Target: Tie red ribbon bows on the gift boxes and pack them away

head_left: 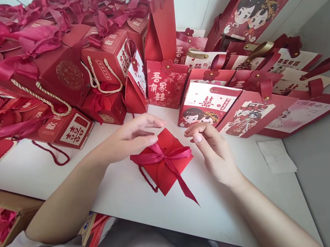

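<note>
A small red gift box (pixel 166 177) stands on the white table (pixel 220 213) in front of me, a magenta ribbon bow (pixel 165 156) tied across its top. One ribbon tail hangs toward the lower right, and a dark red cord handle (pixel 148 180) droops at its left side. My left hand (pixel 134 137) hovers at the box's upper left, thumb and fingers apart, with nothing in it. On the other side my right hand (pixel 212 150) is raised with curled fingers, the thumb near the forefinger; no object shows in it.
Stacked red gift boxes (pixel 68 69) with ribbons and cord handles fill the left. Red and white paper gift bags (pixel 211 101) stand in rows at the back right. A white tissue (pixel 277 155) lies near the right wall. Below the table's left edge is a cardboard carton (pixel 25 212).
</note>
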Demonstrator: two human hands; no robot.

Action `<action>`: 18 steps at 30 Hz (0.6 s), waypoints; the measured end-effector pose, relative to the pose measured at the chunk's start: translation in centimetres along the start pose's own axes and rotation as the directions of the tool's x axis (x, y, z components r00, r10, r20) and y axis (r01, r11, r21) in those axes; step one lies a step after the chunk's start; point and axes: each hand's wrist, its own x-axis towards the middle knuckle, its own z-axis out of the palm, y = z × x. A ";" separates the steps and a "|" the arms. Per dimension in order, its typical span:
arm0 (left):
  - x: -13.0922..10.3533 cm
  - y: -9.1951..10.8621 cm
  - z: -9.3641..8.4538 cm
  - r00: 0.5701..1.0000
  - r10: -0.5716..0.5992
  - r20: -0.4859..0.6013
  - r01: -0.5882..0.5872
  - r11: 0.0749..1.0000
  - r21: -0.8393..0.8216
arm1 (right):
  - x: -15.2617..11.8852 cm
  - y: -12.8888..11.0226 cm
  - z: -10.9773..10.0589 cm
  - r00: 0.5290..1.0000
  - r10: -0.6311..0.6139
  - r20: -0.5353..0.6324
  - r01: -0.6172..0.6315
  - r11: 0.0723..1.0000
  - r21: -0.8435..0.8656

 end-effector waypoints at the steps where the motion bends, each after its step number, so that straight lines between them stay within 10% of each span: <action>1: 0.1 -0.2 -0.3 0.998 -0.006 -0.067 0.007 1.000 0.014 | 0.0 0.0 -0.1 1.000 -0.004 0.009 0.004 1.000 0.008; 3: 0.2 -0.4 -0.8 0.991 0.006 -0.134 0.006 0.996 0.089 | 0.0 0.2 -0.1 0.998 -0.033 0.053 0.032 0.999 0.020; 18: -0.2 0.5 -1.4 0.942 0.144 0.305 -0.205 0.963 0.177 | 0.4 -0.7 -1.7 0.851 -0.125 0.510 0.089 0.991 0.095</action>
